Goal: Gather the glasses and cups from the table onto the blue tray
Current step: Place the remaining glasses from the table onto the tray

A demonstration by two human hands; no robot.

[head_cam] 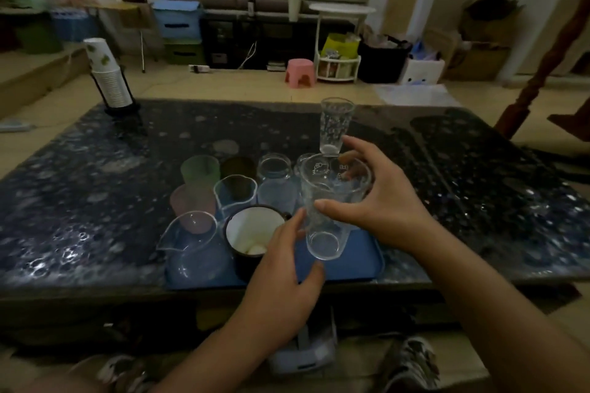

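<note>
Right hand (380, 201) gripping clear glass (329, 210), left hand (287, 262) spread beside it — above blue tray (360, 262) near right edge

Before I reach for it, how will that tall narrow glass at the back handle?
The tall clear glass stands upright on the dark table, behind the blue tray. It is narrow for its height, so a sideways push would probably tip it. It looks thin, smooth and likely slippery, so take a low grip.

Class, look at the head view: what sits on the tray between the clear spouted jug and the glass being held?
In the head view, the dark mug with a white inside sits between the jug and the held glass.
</note>
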